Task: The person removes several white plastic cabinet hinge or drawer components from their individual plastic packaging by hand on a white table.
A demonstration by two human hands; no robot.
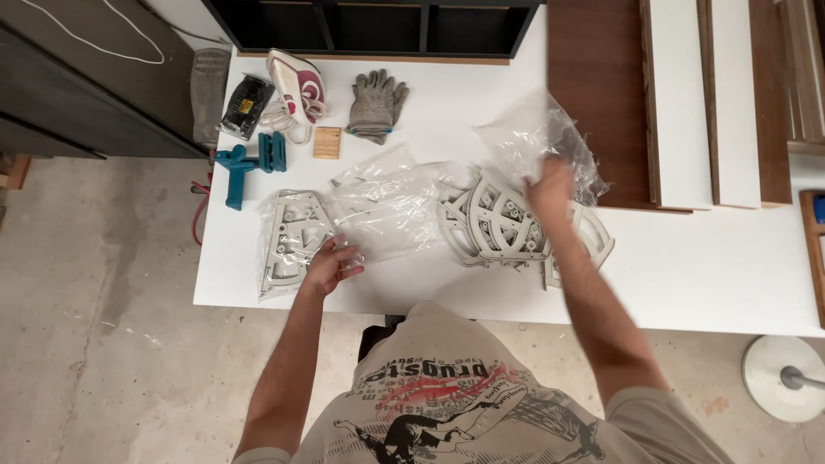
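My left hand point(331, 264) rests on a clear plastic bag holding a grey fan-shaped metal fitting point(290, 236) near the table's front left. Beside it lie empty clear bags point(391, 202). My right hand point(550, 185) is raised and grips a crumpled clear plastic bag point(533, 137) above a pile of unwrapped grey fan-shaped fittings point(498, 223) at the table's middle.
On the white table point(705, 275) stand a blue clamp point(249, 163), a black sander point(245, 105), an iron point(296, 86), grey gloves point(376, 105) and a small wooden block point(326, 143). Brown and white boards point(679, 94) lie at the right. A round lamp base point(784, 376) sits on the floor.
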